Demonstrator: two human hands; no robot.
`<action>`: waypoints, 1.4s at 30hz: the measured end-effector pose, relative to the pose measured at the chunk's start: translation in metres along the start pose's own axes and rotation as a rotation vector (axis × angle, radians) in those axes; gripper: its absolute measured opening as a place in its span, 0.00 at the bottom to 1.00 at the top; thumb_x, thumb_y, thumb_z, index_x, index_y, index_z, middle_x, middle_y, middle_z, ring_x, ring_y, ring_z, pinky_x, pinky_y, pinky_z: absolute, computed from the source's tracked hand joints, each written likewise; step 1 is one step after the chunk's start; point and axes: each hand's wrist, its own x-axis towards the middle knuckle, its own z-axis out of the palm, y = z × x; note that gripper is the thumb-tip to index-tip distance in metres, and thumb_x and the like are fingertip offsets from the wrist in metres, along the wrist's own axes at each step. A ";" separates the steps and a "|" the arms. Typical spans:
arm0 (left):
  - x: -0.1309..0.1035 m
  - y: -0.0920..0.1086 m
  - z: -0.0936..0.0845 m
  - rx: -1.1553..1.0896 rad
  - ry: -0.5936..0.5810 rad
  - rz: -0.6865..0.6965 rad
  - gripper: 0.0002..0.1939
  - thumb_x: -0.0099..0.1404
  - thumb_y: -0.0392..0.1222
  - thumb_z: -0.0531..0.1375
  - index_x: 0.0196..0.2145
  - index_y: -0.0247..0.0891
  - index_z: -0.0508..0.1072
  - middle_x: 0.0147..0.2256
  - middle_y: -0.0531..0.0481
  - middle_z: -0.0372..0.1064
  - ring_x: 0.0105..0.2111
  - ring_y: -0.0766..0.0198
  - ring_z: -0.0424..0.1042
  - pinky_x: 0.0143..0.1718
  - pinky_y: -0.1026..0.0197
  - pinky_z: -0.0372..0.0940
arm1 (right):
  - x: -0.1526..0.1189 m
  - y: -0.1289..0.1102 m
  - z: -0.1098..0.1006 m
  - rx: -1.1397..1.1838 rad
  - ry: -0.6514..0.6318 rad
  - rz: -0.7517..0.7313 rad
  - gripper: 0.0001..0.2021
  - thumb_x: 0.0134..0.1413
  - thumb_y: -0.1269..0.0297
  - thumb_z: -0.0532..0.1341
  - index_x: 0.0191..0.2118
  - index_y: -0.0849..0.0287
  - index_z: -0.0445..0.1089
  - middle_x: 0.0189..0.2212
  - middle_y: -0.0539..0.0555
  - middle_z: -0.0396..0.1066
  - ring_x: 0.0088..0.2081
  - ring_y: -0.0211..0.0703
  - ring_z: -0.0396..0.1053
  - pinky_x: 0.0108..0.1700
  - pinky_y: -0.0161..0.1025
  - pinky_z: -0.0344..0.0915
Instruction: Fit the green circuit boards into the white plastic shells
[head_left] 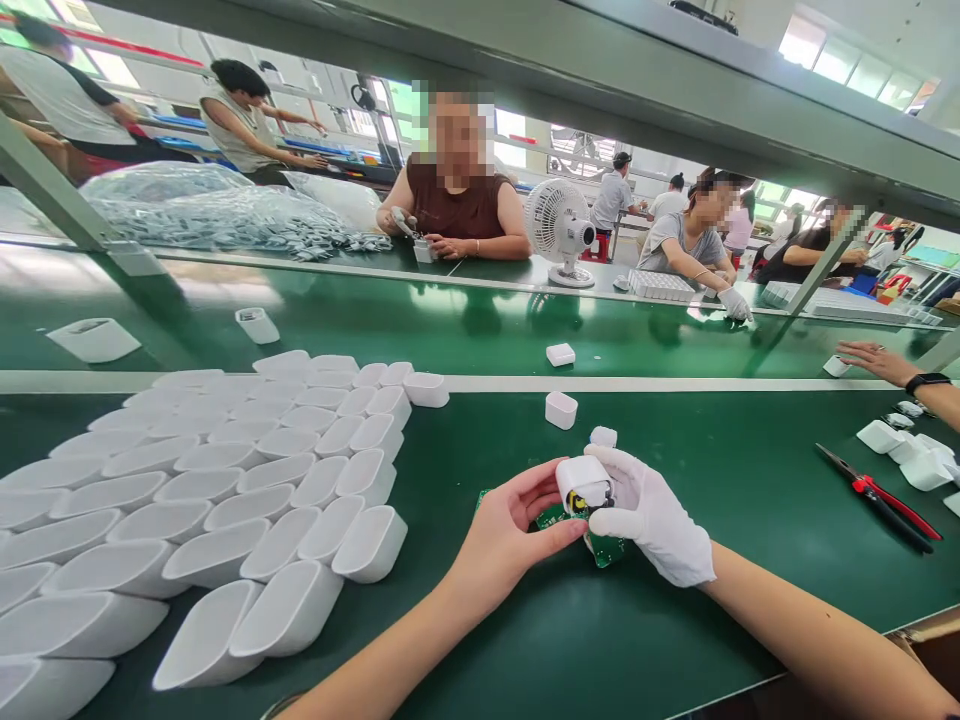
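My left hand, bare, holds the left side of a white plastic housing. My right hand, in a white glove, grips the same housing from the right. Its open side shows a yellow part and dark components inside. Beneath it, green circuit boards lie on the green table, partly hidden by my hands. A small white piece lies just beyond the glove. Farther forward sits another white housing.
Many open white shells cover the left side. Red-and-black pliers lie at the right, near white parts. A person's hand reaches in at far right. Across the bench are a white fan and seated people.
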 end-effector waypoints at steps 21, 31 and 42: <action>-0.003 -0.009 0.001 0.048 0.032 -0.063 0.24 0.44 0.45 0.69 0.40 0.35 0.77 0.32 0.47 0.77 0.35 0.54 0.74 0.40 0.55 0.70 | -0.009 -0.017 0.006 -0.232 -0.011 0.098 0.21 0.33 0.63 0.71 0.39 0.61 0.73 0.30 0.51 0.72 0.32 0.41 0.69 0.35 0.40 0.67; 0.001 0.008 -0.005 0.459 0.199 0.051 0.24 0.54 0.51 0.62 0.47 0.40 0.72 0.45 0.46 0.72 0.42 0.53 0.69 0.45 0.50 0.65 | 0.039 -0.039 -0.018 -0.563 0.163 0.035 0.20 0.41 0.59 0.66 0.43 0.62 0.73 0.33 0.53 0.72 0.30 0.37 0.66 0.28 0.34 0.62; -0.009 0.003 -0.008 1.143 0.188 0.144 0.21 0.55 0.47 0.59 0.46 0.39 0.70 0.48 0.44 0.67 0.51 0.49 0.60 0.51 0.45 0.56 | 0.168 -0.044 -0.075 -1.010 0.445 -0.164 0.13 0.59 0.61 0.57 0.47 0.60 0.66 0.46 0.55 0.66 0.44 0.45 0.67 0.45 0.46 0.67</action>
